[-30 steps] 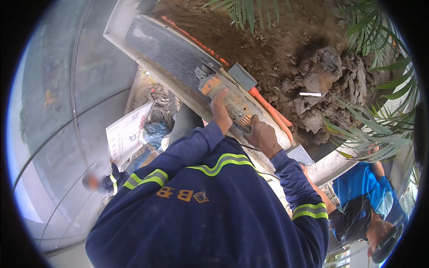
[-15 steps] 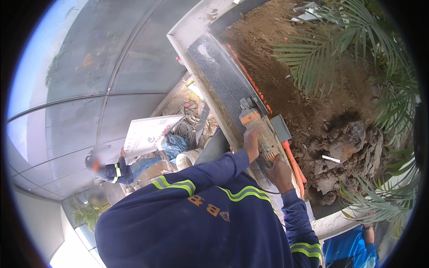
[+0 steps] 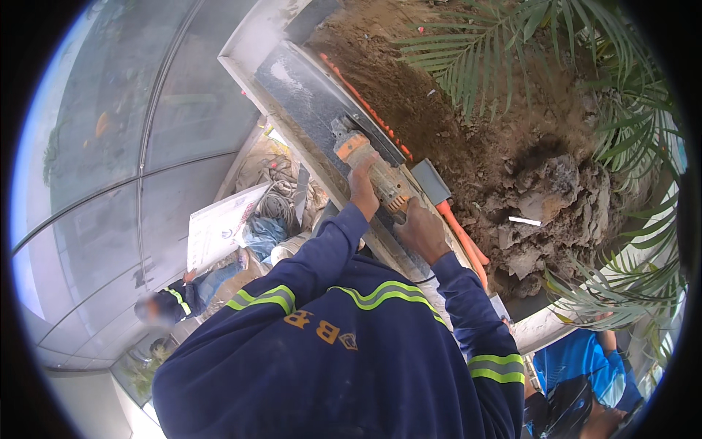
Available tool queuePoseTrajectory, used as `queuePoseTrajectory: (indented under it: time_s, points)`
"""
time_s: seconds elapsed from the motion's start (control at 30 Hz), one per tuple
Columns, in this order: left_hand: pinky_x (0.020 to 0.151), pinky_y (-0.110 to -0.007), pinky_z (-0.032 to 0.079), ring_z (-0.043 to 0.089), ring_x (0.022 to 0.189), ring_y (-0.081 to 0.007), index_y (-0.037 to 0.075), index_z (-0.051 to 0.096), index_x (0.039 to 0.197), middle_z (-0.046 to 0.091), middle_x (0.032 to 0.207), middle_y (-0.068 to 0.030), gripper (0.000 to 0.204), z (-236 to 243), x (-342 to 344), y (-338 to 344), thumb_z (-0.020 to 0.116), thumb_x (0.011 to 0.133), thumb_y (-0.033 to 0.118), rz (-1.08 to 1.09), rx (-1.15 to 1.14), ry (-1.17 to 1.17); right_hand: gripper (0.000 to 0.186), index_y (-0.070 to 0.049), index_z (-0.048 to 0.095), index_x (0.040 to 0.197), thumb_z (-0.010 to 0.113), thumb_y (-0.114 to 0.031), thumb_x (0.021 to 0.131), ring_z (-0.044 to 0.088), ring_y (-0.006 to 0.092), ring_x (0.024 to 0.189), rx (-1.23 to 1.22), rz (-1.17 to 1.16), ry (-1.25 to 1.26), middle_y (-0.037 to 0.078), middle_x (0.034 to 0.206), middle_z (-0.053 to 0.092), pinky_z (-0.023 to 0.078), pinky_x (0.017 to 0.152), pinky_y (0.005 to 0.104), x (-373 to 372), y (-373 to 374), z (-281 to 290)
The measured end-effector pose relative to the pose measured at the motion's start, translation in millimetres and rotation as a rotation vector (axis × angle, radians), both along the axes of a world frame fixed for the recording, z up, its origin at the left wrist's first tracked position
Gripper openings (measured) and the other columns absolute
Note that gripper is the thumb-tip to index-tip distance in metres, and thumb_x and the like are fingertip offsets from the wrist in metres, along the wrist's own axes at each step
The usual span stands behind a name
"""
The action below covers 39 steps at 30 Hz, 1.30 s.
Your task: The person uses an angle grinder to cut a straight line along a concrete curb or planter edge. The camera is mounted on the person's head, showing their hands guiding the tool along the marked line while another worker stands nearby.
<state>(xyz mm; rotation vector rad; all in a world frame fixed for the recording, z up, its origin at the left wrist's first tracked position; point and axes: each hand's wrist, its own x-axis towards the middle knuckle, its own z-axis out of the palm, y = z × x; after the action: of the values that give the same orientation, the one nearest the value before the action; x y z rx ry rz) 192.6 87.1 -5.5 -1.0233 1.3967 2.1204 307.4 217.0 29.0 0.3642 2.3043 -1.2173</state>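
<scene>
An angle grinder (image 3: 380, 175), dusty with orange parts, lies over a long dark stone slab (image 3: 303, 99) on a low wall. My left hand (image 3: 363, 192) is wrapped round the front of its body, just behind the orange collar. My right hand (image 3: 423, 233) grips the rear end, fingers closed round it. The grinder's head points up and left along the slab; its disc is hard to make out. Beside the right hand, on the soil side, lies a tool with a grey block-like head (image 3: 431, 181) and an orange handle (image 3: 464, 238).
Right of the wall is a bed of brown soil (image 3: 380, 44) with a clod heap (image 3: 545, 212) and palm fronds (image 3: 504, 44). An orange strip (image 3: 365, 106) runs along the slab. At left, a co-worker (image 3: 175, 301) holds a white board (image 3: 219, 227); a person in blue (image 3: 581, 366) is lower right.
Both hands and the grinder have moved farther along the slab, up and left. The whole view has shifted. The co-worker at left appears lower, and more of the person in blue shows.
</scene>
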Motion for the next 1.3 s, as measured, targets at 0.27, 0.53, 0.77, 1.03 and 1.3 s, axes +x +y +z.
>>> queuePoseTrajectory:
  time_s: [0.27, 0.53, 0.77, 1.03, 1.3]
  points:
    - [0.076, -0.051, 0.057, 0.067, 0.088, -0.034, 0.008, 0.054, 0.119, 0.062, 0.097, -0.0157, 0.041, 11, -46, -11, 0.067, 0.088, 0.031, -0.088, -0.021, 0.021, 0.042, 0.006, 0.055, 0.109, 0.07, -0.02, 0.081, 0.071, 0.0442, 0.087, -0.029, 0.014, 0.043, 0.028, 0.089, 0.07, 0.055, 0.077, 0.0511, -43, -12, -5]
    - [0.08, -0.051, 0.056, 0.066, 0.091, -0.0337, 0.008, 0.055, 0.119, 0.061, 0.099, -0.0144, 0.04, 4, -19, -4, 0.068, 0.088, 0.029, -0.047, 0.026, -0.057, 0.046, 0.005, 0.054, 0.11, 0.073, -0.024, 0.08, 0.071, 0.0442, 0.086, 0.001, 0.009, 0.001, 0.027, 0.088, 0.071, 0.055, 0.077, 0.0507, -15, -4, -2]
    - [0.08, -0.043, 0.058, 0.068, 0.088, -0.025, 0.009, 0.061, 0.113, 0.063, 0.096, -0.0065, 0.033, 6, 27, 11, 0.071, 0.084, 0.021, -0.004, 0.066, -0.008, 0.047, 0.004, 0.053, 0.111, 0.073, -0.026, 0.081, 0.07, 0.0448, 0.086, 0.055, 0.046, -0.124, 0.028, 0.087, 0.07, 0.055, 0.075, 0.0516, 24, 8, 11]
    - [0.08, -0.046, 0.057, 0.067, 0.088, -0.0292, 0.008, 0.058, 0.115, 0.063, 0.097, -0.0123, 0.034, 0, -6, -3, 0.067, 0.089, 0.027, -0.079, 0.009, 0.026, 0.043, 0.006, 0.053, 0.108, 0.071, -0.022, 0.08, 0.07, 0.0462, 0.084, -0.016, -0.013, 0.031, 0.03, 0.087, 0.069, 0.054, 0.074, 0.0537, -2, -2, -5]
    - [0.082, -0.05, 0.056, 0.066, 0.093, -0.0324, 0.007, 0.054, 0.121, 0.062, 0.1, -0.0153, 0.043, -14, -7, -11, 0.068, 0.088, 0.031, -0.092, 0.057, 0.021, 0.044, 0.006, 0.053, 0.108, 0.071, -0.022, 0.079, 0.07, 0.046, 0.084, -0.026, -0.008, 0.016, 0.029, 0.087, 0.07, 0.054, 0.074, 0.0533, -1, -1, -5]
